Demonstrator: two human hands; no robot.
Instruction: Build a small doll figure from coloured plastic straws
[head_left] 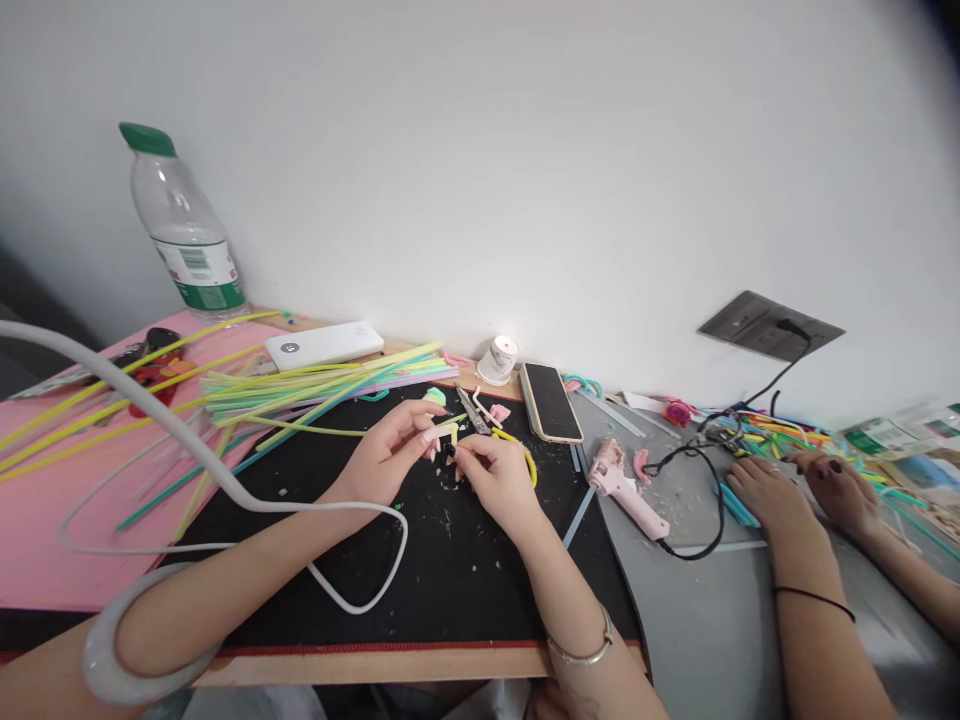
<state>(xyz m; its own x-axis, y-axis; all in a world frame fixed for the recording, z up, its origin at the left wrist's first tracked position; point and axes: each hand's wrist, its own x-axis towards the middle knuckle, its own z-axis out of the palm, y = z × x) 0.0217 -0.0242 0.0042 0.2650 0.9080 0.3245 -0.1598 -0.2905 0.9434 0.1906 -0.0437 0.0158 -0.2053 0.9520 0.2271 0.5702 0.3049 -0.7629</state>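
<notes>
My left hand pinches a short, bent pale-yellow pipe cleaner between thumb and fingers, over the black mat. Close beside it, my right hand has its thumb and forefinger pressed together near a small dark bit below the bend; what these fingertips hold is too small to make out. Just behind both hands lie pliers with grey jaws and a small pink piece. A yellow curved stem shows past my right hand. Small scraps dot the mat.
Long pipe cleaners lie at the left. A white power bank, paper cup and phone line the back. A white cable loops over my left forearm. Right are a pink glue gun and another person's hands.
</notes>
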